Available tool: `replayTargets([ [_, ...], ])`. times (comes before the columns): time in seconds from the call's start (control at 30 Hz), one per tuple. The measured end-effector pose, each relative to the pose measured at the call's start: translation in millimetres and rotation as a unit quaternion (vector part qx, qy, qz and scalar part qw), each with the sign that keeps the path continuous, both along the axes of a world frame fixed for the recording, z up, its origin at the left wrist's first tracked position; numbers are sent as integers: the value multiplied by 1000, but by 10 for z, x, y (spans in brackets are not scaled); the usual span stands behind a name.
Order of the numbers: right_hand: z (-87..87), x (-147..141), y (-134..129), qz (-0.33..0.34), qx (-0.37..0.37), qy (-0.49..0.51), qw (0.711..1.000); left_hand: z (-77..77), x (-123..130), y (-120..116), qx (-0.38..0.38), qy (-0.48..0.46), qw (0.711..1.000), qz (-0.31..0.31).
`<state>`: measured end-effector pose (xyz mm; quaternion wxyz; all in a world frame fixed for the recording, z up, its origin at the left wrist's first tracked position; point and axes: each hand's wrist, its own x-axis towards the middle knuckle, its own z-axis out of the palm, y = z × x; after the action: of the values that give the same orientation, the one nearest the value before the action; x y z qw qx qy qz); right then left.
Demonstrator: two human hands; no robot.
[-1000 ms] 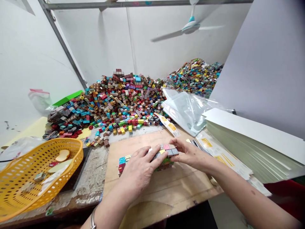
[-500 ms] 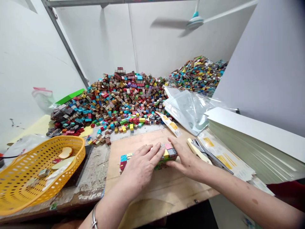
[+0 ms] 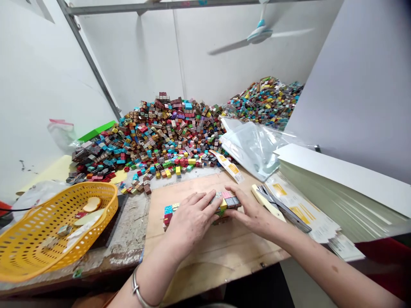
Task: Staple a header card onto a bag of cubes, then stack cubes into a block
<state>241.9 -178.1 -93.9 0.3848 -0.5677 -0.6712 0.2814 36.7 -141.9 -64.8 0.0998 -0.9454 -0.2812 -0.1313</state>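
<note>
A block of small patterned cubes (image 3: 224, 204), set tightly side by side in rows, lies on a wooden board (image 3: 240, 252) in front of me. My left hand (image 3: 192, 216) covers its middle, fingers together over the top and far edge; the thumb is mostly hidden. With the thumb at the near side and fingers behind, my right hand (image 3: 248, 211) grips the right end. Turquoise and dark red cubes show at the left end; pink, grey and yellow ones show between the hands.
Heaped cubes (image 3: 173, 132) rise at the back. Left stands a yellow basket (image 3: 111, 205). Right of the board lie a stapler (image 3: 268, 204), scissors (image 3: 292, 216) and printed cards (image 3: 314, 214), beside a thick paper stack (image 3: 346, 192). A clear plastic bag (image 3: 253, 147) lies behind.
My right thumb and fingers have closed a little on the right end of the cubes. The left hand stays over the middle, and the view has shifted slightly.
</note>
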Motion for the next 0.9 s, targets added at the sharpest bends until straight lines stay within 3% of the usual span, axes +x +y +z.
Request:
replayTargets([
  [0.27, -8, 15, 9, -12, -9, 7, 1000, 71, 32, -34, -25, 15, 998, 53],
  [0.6, 3, -51, -133, -18, 25, 93, 995, 256, 384, -8, -84, 15, 994, 73],
  [0.9, -307, 17, -414, -57, -31, 182, 981, 254, 349, -6, -99, 8, 992, 73],
])
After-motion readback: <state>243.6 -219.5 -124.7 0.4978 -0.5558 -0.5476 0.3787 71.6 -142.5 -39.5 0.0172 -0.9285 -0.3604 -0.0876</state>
